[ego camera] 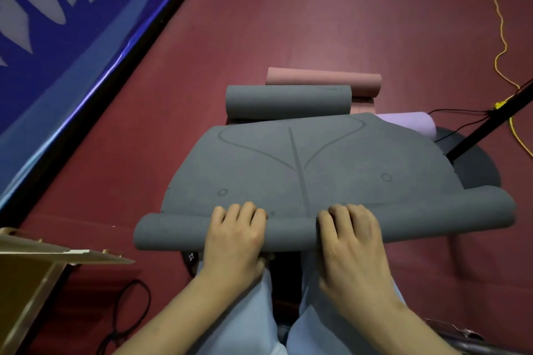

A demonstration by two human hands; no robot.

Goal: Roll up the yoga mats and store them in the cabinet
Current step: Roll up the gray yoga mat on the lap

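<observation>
Here your left hand [235, 235] and right hand [350, 239] lay side by side, fingers curled down over the rolled near end of the grey foam yoga mat [311, 164] on the dark red floor [317, 23]. Beyond its flat end lay a rolled grey mat [288, 101], a pink roll [323, 79] and a lilac roll [409, 121].

My grey mat [311, 170] is about half rolled, the roll end nearest me and the flat part with its printed lines stretching away across the red floor. Past it there's a second grey mat [288, 101] fully rolled, a pink one [323, 79] rolled behind that, and a lilac roll [409, 122] off to the right.
</observation>
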